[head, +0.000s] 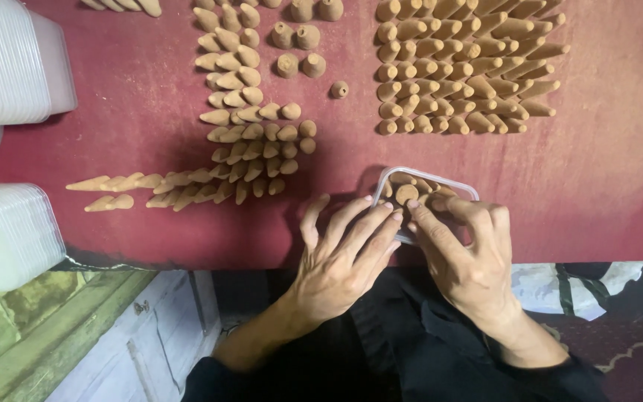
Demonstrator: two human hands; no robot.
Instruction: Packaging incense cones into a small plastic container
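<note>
1. The small container (461,186) is clear, glossy plastic.
2. The cones (463,63) look like matt, dry, tan clay.
3. The table (604,171) wears a dull red cloth-like cover.
4. The stacked lids (5,63) are translucent white plastic.

box (461,186): on the table (604,179), near its front edge, with cones inside
left hand (340,257): on the box's left side
right hand (464,249): on the box's right side
cone rows (466,63): behind the box
stacked tubs (5,59): far left
</note>
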